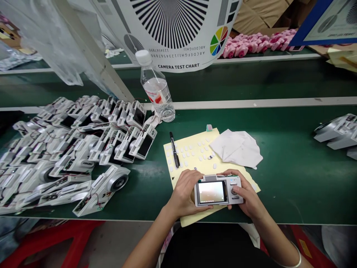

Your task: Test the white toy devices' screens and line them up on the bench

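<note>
Between my two hands is a white digital camera (219,190), its back turned up and its screen lit. My left hand (184,193) grips the camera's left end, fingers along the top and thumb below. My right hand (248,195) wraps round the other end, with the thumb on the round button pad. Under the camera lies a yellow sheet (189,139) dotted with small white pieces. A black marker pen (174,149) rests on the sheet. Behind my right hand, a folded white cloth (237,148) overlaps the sheet.
Many partly open white cameras (83,149) crowd the left of the green table (292,167). A water bottle (157,91) stands behind the sheet. More white camera parts (338,130) lie at far right. A camera test chart (178,44) hangs at the back, near pink items (256,42).
</note>
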`<action>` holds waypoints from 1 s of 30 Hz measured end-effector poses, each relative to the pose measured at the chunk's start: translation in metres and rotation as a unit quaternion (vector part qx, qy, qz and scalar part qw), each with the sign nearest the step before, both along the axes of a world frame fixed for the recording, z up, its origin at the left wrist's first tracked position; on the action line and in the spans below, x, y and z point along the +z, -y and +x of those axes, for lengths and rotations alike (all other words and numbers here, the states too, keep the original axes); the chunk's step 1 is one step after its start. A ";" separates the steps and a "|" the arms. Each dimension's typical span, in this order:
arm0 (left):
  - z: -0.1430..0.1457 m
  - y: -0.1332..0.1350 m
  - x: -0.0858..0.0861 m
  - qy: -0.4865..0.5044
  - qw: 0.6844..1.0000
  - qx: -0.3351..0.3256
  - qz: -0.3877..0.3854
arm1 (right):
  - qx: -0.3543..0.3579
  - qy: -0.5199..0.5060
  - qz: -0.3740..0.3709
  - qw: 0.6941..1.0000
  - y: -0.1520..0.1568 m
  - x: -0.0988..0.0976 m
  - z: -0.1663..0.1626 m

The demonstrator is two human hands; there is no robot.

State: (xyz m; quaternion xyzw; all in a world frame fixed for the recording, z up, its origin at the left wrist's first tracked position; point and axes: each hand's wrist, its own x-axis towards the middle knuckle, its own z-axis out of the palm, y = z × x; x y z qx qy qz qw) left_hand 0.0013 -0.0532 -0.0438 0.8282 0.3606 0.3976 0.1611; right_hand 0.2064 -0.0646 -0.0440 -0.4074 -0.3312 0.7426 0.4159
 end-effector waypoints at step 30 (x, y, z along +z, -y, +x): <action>0.000 0.000 0.000 -0.010 1.000 -0.002 -0.025 | 0.001 0.040 0.006 0.999 0.001 0.003 0.000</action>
